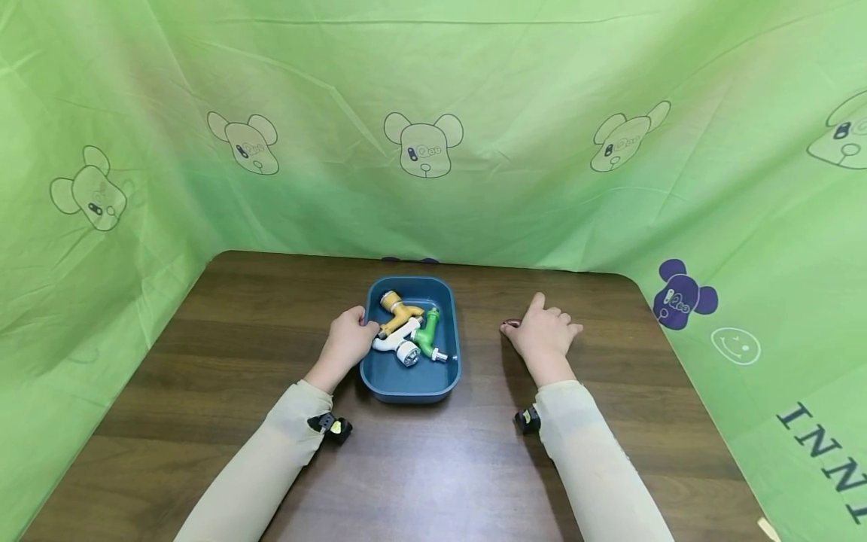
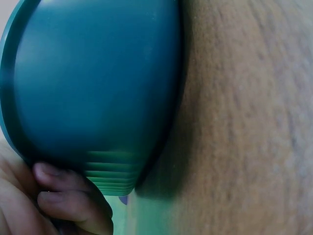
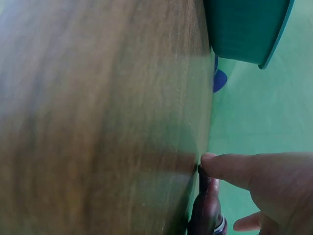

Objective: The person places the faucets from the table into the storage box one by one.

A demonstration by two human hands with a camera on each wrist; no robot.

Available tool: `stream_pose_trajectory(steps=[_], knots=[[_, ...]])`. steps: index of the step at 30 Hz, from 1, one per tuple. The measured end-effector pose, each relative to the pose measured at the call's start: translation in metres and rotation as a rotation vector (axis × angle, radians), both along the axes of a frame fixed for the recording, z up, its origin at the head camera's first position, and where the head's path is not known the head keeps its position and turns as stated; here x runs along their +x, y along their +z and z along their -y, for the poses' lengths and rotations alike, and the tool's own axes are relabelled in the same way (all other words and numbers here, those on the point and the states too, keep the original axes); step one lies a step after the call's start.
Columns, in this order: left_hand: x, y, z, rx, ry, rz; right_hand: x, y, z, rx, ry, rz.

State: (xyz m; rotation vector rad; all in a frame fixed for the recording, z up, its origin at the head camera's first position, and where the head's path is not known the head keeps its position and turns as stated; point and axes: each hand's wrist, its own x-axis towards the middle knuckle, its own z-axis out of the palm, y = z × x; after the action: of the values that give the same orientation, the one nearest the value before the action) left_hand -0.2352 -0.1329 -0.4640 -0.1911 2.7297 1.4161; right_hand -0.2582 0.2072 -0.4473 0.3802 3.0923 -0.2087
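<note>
A dark blue plastic tub (image 1: 408, 385) stands on the table, and my left hand (image 1: 347, 339) grips its left rim, fingers against the outer wall. Three toy-like faucets lie inside: a yellow faucet (image 1: 403, 312) at the back, a white faucet (image 1: 388, 344) in front of it and a green faucet (image 1: 426, 339) on the right. My right hand (image 1: 545, 337) is over a dark red piece with a metallic ring (image 3: 205, 211), right of the tub. The thumb touches its end while the other fingers are spread. The hand hides most of this piece in the head view.
The brown wooden table (image 1: 203, 361) has its far edge against a green printed curtain (image 1: 325, 203), which also hangs along both sides. A small pale object (image 1: 768, 528) shows at the lower right, by the table's right edge.
</note>
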Motion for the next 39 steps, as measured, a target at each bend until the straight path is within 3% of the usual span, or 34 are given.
stream_pose_trajectory(steps=[15,39], knots=[[0.0,0.0,0.001,-0.006,-0.005,-0.001,-0.001,-0.002,-0.005,-0.018,0.044,-0.033],[0.001,-0.001,0.001,0.0,-0.01,0.001,0.015,0.007,-0.021,-0.091,0.155,-0.151]])
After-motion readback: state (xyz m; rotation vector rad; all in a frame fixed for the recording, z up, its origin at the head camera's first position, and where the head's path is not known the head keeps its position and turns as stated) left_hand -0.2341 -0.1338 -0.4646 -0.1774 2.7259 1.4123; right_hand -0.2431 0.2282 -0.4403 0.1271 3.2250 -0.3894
